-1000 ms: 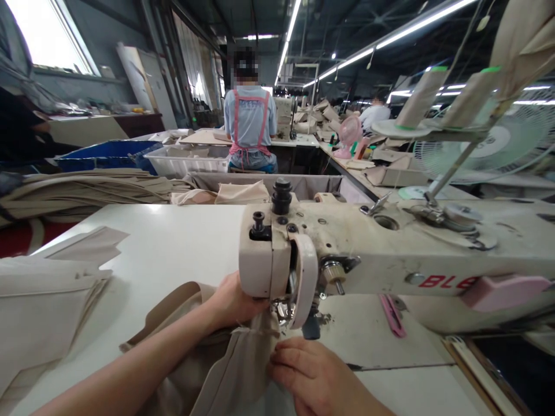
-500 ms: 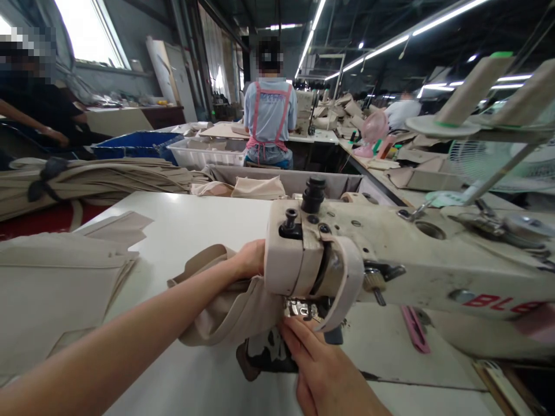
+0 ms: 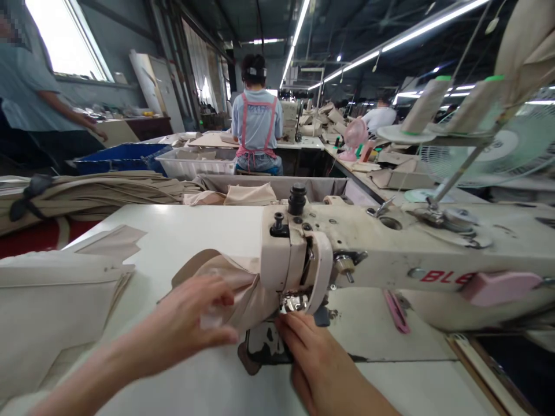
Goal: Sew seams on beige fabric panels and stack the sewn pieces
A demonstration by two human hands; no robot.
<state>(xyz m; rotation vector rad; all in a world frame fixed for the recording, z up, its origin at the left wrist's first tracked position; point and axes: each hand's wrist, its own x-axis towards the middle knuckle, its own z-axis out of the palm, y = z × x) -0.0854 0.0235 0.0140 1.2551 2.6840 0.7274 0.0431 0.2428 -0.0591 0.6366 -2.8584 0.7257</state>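
Left hand (image 3: 186, 315): spread apart before beige cloth (image 3: 248, 297)
Right hand (image 3: 315, 351): fingers together by presser foot (image 3: 295, 303); grip, can't tell

shows a grey wall (image 3: 115, 49) at left, with a bright window (image 3: 67, 37). has a pale cabinet (image 3: 147, 81) near a brown-fronted desk (image 3: 147, 128), a curtain (image 3: 191, 58) farther back. rises to a dark ceiling (image 3: 338, 26), lit by long white strip lights (image 3: 301, 26). includes a white table (image 3: 311, 141) in the middle distance.

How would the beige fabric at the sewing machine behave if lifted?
The beige fabric is probably floppy, given its loose folds, and likely light, as its edges look thin. It might catch on the sewing machine head, which partly hides it.
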